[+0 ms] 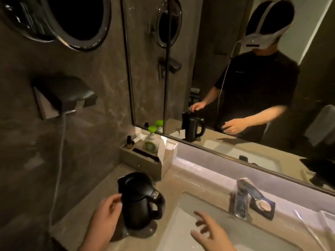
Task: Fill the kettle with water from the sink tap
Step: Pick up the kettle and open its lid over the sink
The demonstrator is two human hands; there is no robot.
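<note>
Beside the sink (184, 214), black kettle (140, 198) on counter, left hand (105, 212) grip touching its side, right hand (210, 230) open nearby

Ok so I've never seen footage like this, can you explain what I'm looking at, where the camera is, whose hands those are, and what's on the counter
There is only one picture, taken by a wide-angle camera worn on a person's head and looking down at a bathroom counter. The wall mirror reflects that person with the headset on.

The two bare hands at the bottom are theirs; no machine is involved. The left hand touches the side of a black kettle, which stands on the counter with its lid shut. The right hand hovers open over the sink basin, holding nothing.

The tap sits behind the basin; I can't see water running. Beside it is a dark soap dish holding a pale bar. In the corner, a tray holds a green-topped bottle and a small dark bottle.
</note>
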